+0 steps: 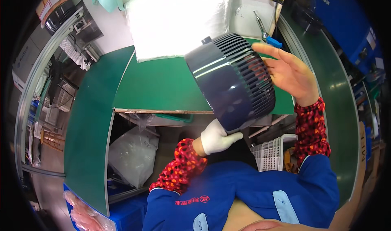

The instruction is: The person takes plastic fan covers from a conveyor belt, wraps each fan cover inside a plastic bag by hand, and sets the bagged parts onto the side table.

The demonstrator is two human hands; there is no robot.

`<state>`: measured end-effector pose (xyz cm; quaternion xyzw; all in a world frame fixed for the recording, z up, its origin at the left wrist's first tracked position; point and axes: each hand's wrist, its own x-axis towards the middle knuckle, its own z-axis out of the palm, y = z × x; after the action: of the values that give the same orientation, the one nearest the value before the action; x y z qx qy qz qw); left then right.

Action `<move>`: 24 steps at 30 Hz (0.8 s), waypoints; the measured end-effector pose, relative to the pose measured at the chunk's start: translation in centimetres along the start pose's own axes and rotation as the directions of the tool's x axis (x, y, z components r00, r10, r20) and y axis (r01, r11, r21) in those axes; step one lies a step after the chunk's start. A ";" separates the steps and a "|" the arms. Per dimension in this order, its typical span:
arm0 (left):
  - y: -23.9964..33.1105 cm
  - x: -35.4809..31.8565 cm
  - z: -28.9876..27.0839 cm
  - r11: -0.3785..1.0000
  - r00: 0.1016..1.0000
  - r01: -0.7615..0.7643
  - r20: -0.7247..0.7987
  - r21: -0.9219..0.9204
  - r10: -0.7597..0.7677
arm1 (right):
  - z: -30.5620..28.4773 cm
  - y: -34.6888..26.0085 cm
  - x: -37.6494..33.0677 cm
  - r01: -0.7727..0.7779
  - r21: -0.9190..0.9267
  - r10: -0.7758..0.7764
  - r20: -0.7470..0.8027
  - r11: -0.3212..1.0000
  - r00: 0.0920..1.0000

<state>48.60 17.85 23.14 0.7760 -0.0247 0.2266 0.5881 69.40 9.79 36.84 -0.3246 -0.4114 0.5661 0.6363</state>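
Green tabletop [159, 80], glossy dark slatted housing [228, 84]

Green worktable [163, 84]; brightly lit white wall [113, 37]; grey floor [51, 161] left; blue panel [344, 17] right.

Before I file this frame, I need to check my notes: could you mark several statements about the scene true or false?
1. The left hand wears a white glove. True.
2. The right hand is gloved too. False: it is bare.
3. The dark slatted housing stands untouched. False: it is held tilted, left hand at its lower rim.
4. A tool has a blue handle. True.
5. The white basket is left of the left hand. False: it is to its right.
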 end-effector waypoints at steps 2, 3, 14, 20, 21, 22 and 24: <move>0.8 -0.5 -0.5 0.959 0.990 0.141 0.040 -0.247 -0.136 | -0.6 -0.2 0.4 0.017 -0.076 -0.016 0.009 0.997 1.000; 2.0 -0.5 -0.7 0.893 0.977 0.211 0.092 -0.398 -0.190 | -1.0 -0.3 0.6 0.029 -0.160 -0.027 0.015 0.987 1.000; 4.3 1.2 -1.8 0.574 0.990 0.100 0.026 -0.813 -0.135 | -5.1 1.8 -0.1 0.026 -0.697 -0.258 -0.229 0.716 0.939; 3.6 3.1 -3.3 0.277 0.926 -0.173 -0.251 -0.945 -0.281 | -4.8 3.8 -1.3 -0.032 -0.685 -0.172 -0.228 0.728 0.958; 3.0 3.2 -3.7 0.211 0.919 -0.204 -0.261 -0.956 -0.295 | -4.4 4.1 -1.6 -0.032 -0.684 -0.163 -0.219 0.729 0.962; 2.7 3.4 -4.0 0.140 0.915 -0.231 -0.264 -0.963 -0.306 | -4.0 4.1 -2.1 0.004 -0.686 -0.175 -0.180 0.727 0.968; 2.1 3.7 -4.5 0.135 0.904 -0.254 -0.285 -0.958 -0.319 | -3.3 4.2 -2.9 0.078 -0.684 -0.200 -0.101 0.725 0.975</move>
<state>49.84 22.24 27.34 0.1240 -0.0212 0.3031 0.9446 70.36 7.75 31.20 -0.5480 -0.5567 0.2994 0.5478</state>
